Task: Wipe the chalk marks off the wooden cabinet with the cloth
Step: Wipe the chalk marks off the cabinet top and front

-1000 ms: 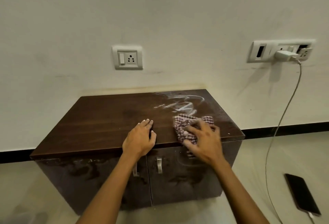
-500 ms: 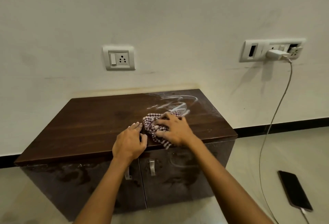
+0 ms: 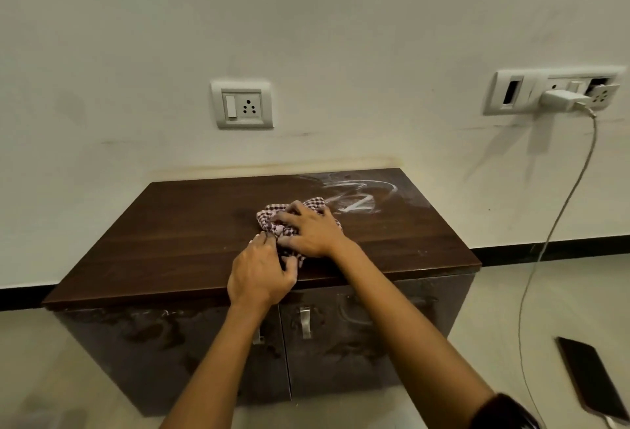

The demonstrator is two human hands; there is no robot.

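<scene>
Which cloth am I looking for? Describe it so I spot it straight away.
Find the dark wooden cabinet against the wall. On its top, near the front middle, the right hand presses a crumpled cloth. It alone is checked, red and white.

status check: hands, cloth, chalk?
Right hand pressing checked cloth flat. Left hand braced on dark wooden cabinet. White chalk marks remain. Nothing in the way.
</scene>
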